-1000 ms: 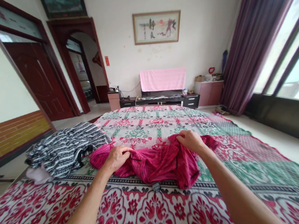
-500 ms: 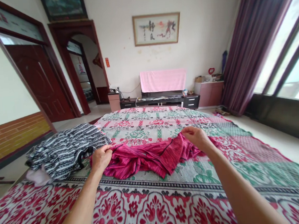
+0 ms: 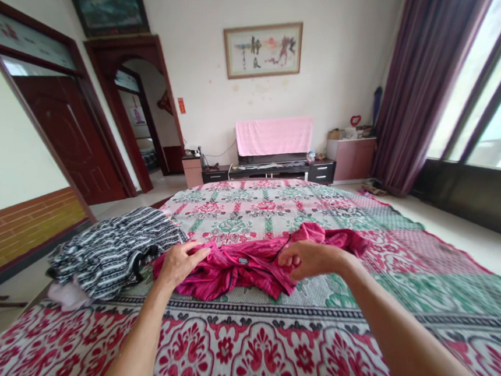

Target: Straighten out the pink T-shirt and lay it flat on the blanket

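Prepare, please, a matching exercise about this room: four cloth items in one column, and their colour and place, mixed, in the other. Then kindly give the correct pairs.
Column one
1. Crumpled garment
2. Striped clothing
3. Curtain
4. Draped cloth

Column two
A. Dark purple, hanging at the right of the view
B. Light pink, below the framed picture
C. Magenta, bunched up at the left hand and the right hand
D. Black and white, heaped at the left of the view

Right pairs: 1-C, 2-D, 3-A, 4-B
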Demonstrator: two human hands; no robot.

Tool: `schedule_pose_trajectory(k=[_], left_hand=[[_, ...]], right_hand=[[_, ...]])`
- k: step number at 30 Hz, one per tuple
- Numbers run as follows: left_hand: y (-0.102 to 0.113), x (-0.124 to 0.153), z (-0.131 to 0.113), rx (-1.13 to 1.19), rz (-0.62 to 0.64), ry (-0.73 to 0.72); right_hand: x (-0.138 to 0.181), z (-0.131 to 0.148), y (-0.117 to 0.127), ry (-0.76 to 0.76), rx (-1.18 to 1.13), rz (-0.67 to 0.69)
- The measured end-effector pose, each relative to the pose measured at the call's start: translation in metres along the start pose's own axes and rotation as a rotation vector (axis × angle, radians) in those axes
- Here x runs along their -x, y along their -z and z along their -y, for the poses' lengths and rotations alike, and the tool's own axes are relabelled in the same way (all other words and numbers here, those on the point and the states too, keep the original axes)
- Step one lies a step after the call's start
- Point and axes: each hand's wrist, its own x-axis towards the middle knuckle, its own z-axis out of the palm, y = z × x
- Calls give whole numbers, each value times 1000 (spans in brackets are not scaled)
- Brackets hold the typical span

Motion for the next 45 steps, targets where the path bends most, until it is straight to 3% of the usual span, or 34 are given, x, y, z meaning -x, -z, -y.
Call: schedule_pose_trajectory(k=[5, 10, 18, 21, 24, 27, 36, 45], left_hand=[[5, -2, 10, -92, 37, 9], [8, -3, 12, -53, -57, -27], [7, -5, 9, -26, -135, -28], [6, -7, 11, -22, -125, -37], [4, -6, 12, -5, -79, -31], [3, -5, 10, 12, -47, -31], [5, -10, 13, 197, -142, -13], [11, -14, 7, 338, -216, -45]], right_hand=[[12, 15, 7, -84, 156, 49], [5, 13, -2, -150, 313, 26], [-4, -2, -11, -24, 222, -48], [-8, -3, -9, 13, 136, -229], [-14, -7, -6, -55, -35, -562], [-20, -16, -6, -136, -268, -747], [-19, -22, 0, -131, -712, -880], [-8, -20, 13, -73, -803, -942]])
